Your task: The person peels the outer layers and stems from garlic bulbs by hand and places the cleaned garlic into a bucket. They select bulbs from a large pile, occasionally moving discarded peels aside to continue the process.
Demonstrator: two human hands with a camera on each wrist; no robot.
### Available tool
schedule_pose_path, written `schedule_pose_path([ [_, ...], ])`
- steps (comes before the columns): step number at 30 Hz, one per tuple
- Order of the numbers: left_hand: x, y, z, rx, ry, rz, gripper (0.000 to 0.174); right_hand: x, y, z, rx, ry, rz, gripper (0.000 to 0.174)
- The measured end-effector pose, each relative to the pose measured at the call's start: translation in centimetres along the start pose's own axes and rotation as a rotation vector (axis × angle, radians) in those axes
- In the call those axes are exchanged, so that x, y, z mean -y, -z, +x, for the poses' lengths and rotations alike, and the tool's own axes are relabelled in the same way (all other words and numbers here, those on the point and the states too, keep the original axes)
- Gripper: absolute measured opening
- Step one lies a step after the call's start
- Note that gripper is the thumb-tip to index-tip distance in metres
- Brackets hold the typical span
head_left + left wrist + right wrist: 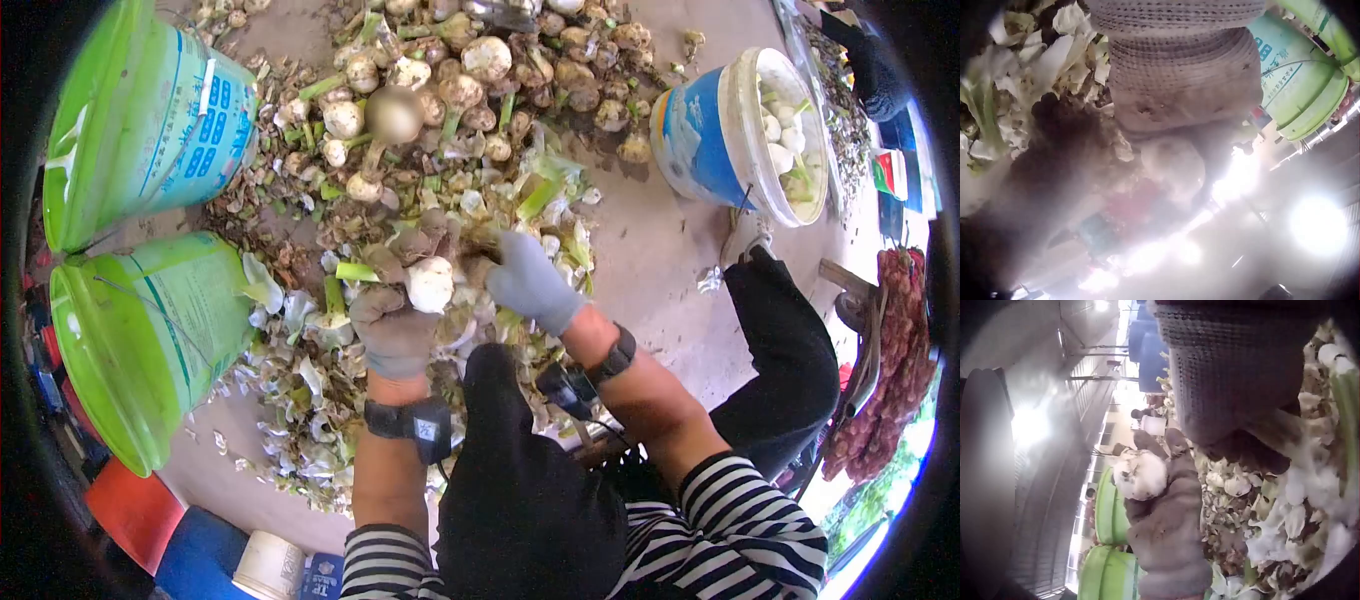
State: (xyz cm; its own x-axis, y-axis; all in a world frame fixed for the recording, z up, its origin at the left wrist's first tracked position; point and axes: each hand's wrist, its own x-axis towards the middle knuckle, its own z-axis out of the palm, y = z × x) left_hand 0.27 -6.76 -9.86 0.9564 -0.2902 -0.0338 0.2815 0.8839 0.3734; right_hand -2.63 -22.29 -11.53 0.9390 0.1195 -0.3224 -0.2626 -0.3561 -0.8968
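Note:
My gloved left hand [392,335] grips a white garlic bulb [430,285] over the heap of peelings. In the right wrist view the bulb [1140,475] sits at the fingers, its root end showing. My gloved right hand [535,285] is just right of it, fingers pointing toward the bulb and their tips browned and blurred. From that wrist's side, the right fingers bend down near pale, blurred skins; I cannot tell whether they pinch any. Unpeeled garlic bulbs [487,60] with cut stems lie piled beyond both hands.
Two green buckets [150,340] lean at the left. A white and blue bucket [700,135] at the right holds peeled bulbs. Loose skins [310,400] cover the floor around my left forearm. Another person's gloved hand [500,12] reaches in at the top. Red mesh sacks [885,370] stand far right.

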Motion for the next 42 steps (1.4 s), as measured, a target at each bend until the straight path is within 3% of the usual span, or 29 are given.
schedule_pose_path([
  [1,-0.3,-0.4,0.5,0.014,-0.008,-0.001,0.019,0.5,0.7,0.1,-0.004,0.013,-0.008,0.035],
  [3,-1.0,-1.2,-0.1,-0.246,0.269,0.197,0.028,1.5,1.6,-1.1,0.195,-0.102,0.785,0.046],
  [4,-0.2,-1.6,0.0,-0.255,0.274,0.481,0.031,1.3,1.5,-1.1,0.144,0.062,0.685,0.058],
  [5,0.7,-2.2,0.6,-0.123,0.308,0.680,0.044,1.1,2.2,-1.3,0.154,0.149,0.479,0.057],
  [7,2.3,-4.7,0.6,-0.065,0.338,0.567,0.063,1.5,4.2,-2.3,0.085,-0.064,0.803,0.058],
  [8,3.1,-4.4,1.1,0.010,0.236,0.628,0.070,1.4,5.6,-2.9,0.054,-0.141,0.915,0.059],
  [9,3.2,-4.4,2.2,0.134,0.175,0.622,0.068,1.6,7.6,-3.4,0.016,-0.052,0.836,0.060],
  [10,3.0,-4.2,2.8,0.128,0.165,0.621,0.065,2.0,9.8,-4.6,-0.088,-0.001,0.961,0.060],
  [11,2.7,-3.8,3.2,0.119,0.156,0.622,0.061,-1.0,11.7,-5.5,-0.167,0.132,1.364,0.061],
  [12,2.2,-3.3,3.4,0.004,0.209,0.637,0.056,-0.7,14.0,-5.9,0.013,0.406,1.530,0.062],
  [13,2.1,-2.6,3.5,-0.109,0.264,0.650,0.050,-2.2,16.5,-7.1,-0.278,0.416,1.574,0.058],
  [14,2.6,-2.0,3.6,-0.176,0.244,0.673,0.041,-1.1,18.0,-7.1,-0.465,0.401,1.349,0.047],
  [15,3.0,-1.0,3.9,-0.166,0.246,0.671,0.041,-3.1,19.6,-6.5,-0.522,0.299,1.187,0.037],
  [17,3.9,1.1,4.5,-0.350,0.260,0.735,0.036,-3.4,20.0,-3.5,-0.306,0.338,0.810,0.030],
  [19,4.4,1.6,5.1,-0.311,0.265,0.818,0.033,-3.4,17.8,-0.5,-0.475,-0.090,0.212,0.033],
  [21,4.6,1.1,4.7,-0.317,0.308,0.943,0.032,-4.2,15.6,3.9,-0.305,-0.145,0.029,0.042],
  [23,4.7,0.8,4.3,-0.320,0.327,0.944,0.033,-5.7,12.6,8.7,-0.385,-0.101,-0.101,0.044],
  [25,4.5,0.5,4.0,-0.341,0.346,0.969,0.033,-4.6,11.1,12.1,-0.214,-0.327,-0.526,0.040],
  [27,4.2,0.6,4.1,-0.346,0.373,0.952,0.035,-6.3,9.4,14.0,-0.152,-0.283,-0.500,0.033],
  [29,4.1,1.0,4.2,-0.309,0.341,0.897,0.039,-5.8,8.1,13.7,-0.312,-0.213,-0.408,0.040],
  [30,4.2,1.2,4.3,-0.321,0.340,0.894,0.039,-5.5,7.9,12.3,-0.275,-0.137,0.008,0.036],
  [31,4.5,1.4,4.6,-0.218,0.229,1.058,0.043,-5.1,7.9,10.8,-0.266,-0.139,0.002,0.036],
  [33,5.0,1.7,4.7,0.001,0.004,1.372,0.053,-4.2,7.7,7.7,-0.172,-0.084,0.473,0.030],
  [35,5.5,3.1,3.5,0.010,0.106,1.332,0.060,-1.1,7.2,5.1,-0.133,-0.169,0.412,0.026],
  [36,5.9,3.8,2.9,0.019,0.082,1.352,0.058,-2.5,6.7,4.8,-0.090,-0.026,0.275,0.027],
  [37,6.0,3.7,2.6,0.028,0.058,1.374,0.056,-2.5,6.3,4.3,-0.092,-0.030,0.271,0.027],
  [40,5.2,2.4,1.6,-0.066,0.194,1.122,0.053,-2.2,5.7,3.7,-0.108,0.197,0.206,0.021],
  [41,4.8,1.9,1.3,-0.118,0.274,0.985,0.055,-1.9,6.3,3.3,-0.104,0.200,0.206,0.021],
  [42,4.2,1.7,1.3,-0.148,0.323,0.965,0.054,-1.7,7.0,2.8,0.028,0.030,0.197,0.022],
])
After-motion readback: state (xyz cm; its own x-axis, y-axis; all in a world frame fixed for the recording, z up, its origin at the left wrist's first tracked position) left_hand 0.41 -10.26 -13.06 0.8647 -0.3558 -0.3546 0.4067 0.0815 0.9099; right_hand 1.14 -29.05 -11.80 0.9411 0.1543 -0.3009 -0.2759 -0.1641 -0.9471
